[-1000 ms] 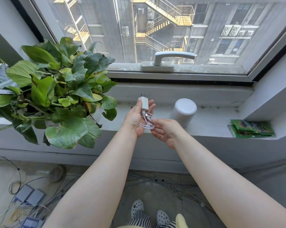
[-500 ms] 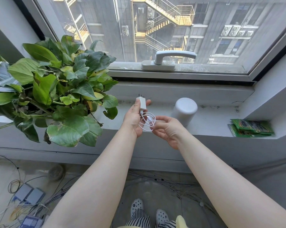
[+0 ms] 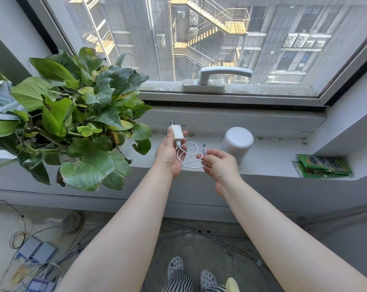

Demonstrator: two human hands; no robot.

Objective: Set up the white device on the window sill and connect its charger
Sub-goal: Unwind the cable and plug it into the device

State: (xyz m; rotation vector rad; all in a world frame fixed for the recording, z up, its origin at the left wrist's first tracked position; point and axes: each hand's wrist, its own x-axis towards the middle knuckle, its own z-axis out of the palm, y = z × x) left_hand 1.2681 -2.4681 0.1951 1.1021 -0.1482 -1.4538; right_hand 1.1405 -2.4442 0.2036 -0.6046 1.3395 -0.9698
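White cylindrical device (image 3: 237, 142) already stands upright on the window sill (image 3: 271, 159), right of the potted plant (image 3: 73, 123), left of the green packets (image 3: 323, 168). Placement step looks done; charger hookup is not.

Left hand (image 3: 170, 153) is palm-up, fingers loosely curled, thumb pressing the white plug adapter (image 3: 176, 133) against the fingers, prongs pointing up toward the window. Right hand (image 3: 217, 163) is mostly closed in a pinch on the white cable (image 3: 187, 153) just behind the small connector (image 3: 204, 148), which sticks out free above the fingertips.

Change vs. a second ago: the cable was bunched in a tight coil between both hands, which were nearly touching. Now the hands are apart, the coil has opened into a loose loop hanging between them, and the connector end is pulled clear. Right hand has shifted toward the device; it sits near it but not touching.

Meaning: the cable is unwound enough to use, connector end is ready. Likely next step is feeding the connector into the device's port. Port not visible from this view, so probably on the back or base; device may need turning. Cable looks short, so a wall socket must be close; none visible here. No slack tangled on the plant leaves.
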